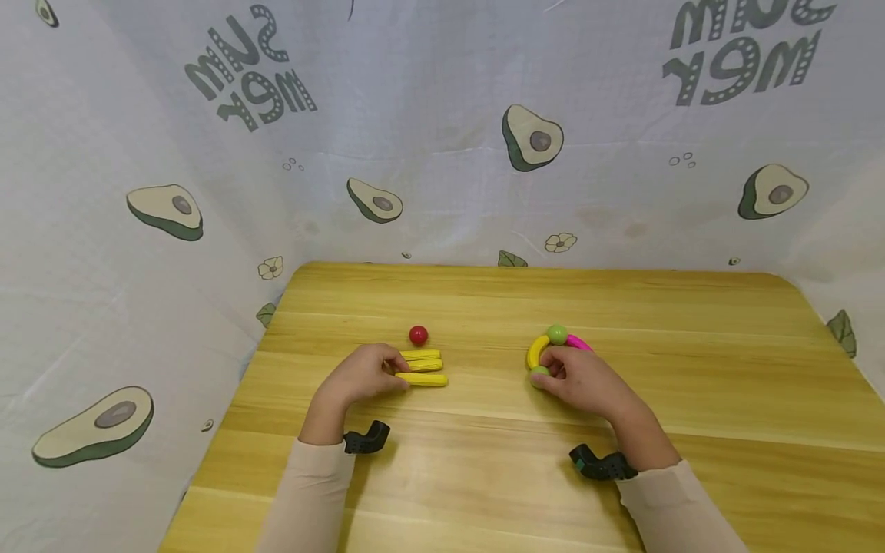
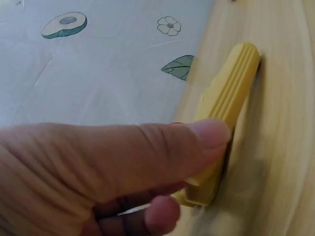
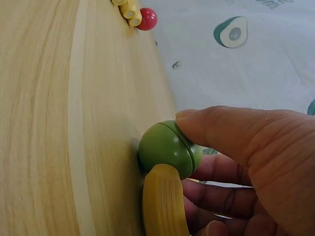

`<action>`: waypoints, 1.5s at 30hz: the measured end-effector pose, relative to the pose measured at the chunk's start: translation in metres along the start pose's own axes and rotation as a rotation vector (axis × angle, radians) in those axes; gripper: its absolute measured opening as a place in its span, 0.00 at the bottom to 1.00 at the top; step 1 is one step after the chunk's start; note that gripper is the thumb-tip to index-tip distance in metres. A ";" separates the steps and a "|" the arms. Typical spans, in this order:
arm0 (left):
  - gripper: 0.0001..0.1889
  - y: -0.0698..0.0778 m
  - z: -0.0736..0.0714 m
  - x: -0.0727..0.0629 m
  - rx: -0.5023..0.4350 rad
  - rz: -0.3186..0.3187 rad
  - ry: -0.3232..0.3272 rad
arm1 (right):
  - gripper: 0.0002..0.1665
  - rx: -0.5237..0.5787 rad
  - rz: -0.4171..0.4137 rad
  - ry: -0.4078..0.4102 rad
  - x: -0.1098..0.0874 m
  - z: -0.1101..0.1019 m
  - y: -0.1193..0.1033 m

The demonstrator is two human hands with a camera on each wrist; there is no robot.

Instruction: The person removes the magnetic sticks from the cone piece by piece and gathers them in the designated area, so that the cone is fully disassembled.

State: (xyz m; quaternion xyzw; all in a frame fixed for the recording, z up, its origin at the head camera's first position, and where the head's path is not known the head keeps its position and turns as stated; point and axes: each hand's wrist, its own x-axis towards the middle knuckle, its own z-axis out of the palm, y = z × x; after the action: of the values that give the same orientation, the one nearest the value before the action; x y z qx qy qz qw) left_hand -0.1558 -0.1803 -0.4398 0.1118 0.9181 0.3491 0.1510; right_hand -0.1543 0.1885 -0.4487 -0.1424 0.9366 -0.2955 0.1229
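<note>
My left hand (image 1: 365, 373) pinches the near end of a yellow ridged stick (image 1: 427, 379) lying on the wooden table. Just behind it lie two more yellow sticks (image 1: 426, 365), side by side. In the left wrist view the thumb presses on the ridged stick (image 2: 231, 91); part of the fingers is hidden. My right hand (image 1: 586, 379) pinches a green ball (image 3: 165, 148) between thumb and fingers. A curved yellow stick (image 1: 535, 351) runs from this ball to a second green ball (image 1: 557, 334), where a pink curved stick (image 1: 579, 342) joins, partly hidden behind the hand.
A red ball (image 1: 418, 335) sits behind the yellow sticks. The wooden table (image 1: 484, 461) ends at a white curtain (image 1: 442, 138) printed with avocados, which hangs behind it and along the left side. Black wrist cameras (image 1: 601, 464) hang inward from both wrists.
</note>
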 end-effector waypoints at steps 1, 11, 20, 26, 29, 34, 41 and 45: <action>0.07 -0.001 -0.001 0.000 -0.001 -0.007 -0.001 | 0.11 -0.001 -0.001 0.001 0.000 0.000 0.000; 0.08 0.001 0.003 0.002 0.068 -0.044 0.008 | 0.12 0.013 -0.004 0.006 -0.002 0.001 0.000; 0.10 0.003 0.005 0.002 0.121 -0.054 0.029 | 0.13 0.012 0.017 -0.022 -0.002 -0.001 -0.002; 0.10 0.006 0.004 0.002 0.120 -0.051 0.040 | 0.17 0.046 0.000 -0.016 -0.003 -0.004 -0.001; 0.10 0.008 0.004 0.002 0.107 -0.036 0.050 | 0.17 0.099 0.002 0.026 -0.004 -0.006 0.003; 0.09 0.016 0.006 0.001 0.081 0.021 0.060 | 0.18 0.039 0.002 0.208 -0.005 -0.010 0.009; 0.07 0.036 0.028 0.004 0.053 0.192 0.073 | 0.24 -0.066 0.064 0.168 -0.003 -0.012 0.014; 0.14 0.048 0.050 0.007 0.023 0.269 -0.006 | 0.29 -0.048 0.099 0.070 0.000 -0.010 0.014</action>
State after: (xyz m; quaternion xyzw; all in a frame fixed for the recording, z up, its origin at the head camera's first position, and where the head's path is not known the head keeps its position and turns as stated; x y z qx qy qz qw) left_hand -0.1395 -0.1125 -0.4443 0.2367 0.8984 0.3551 0.1040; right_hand -0.1597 0.2048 -0.4484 -0.0884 0.9531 -0.2712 0.1009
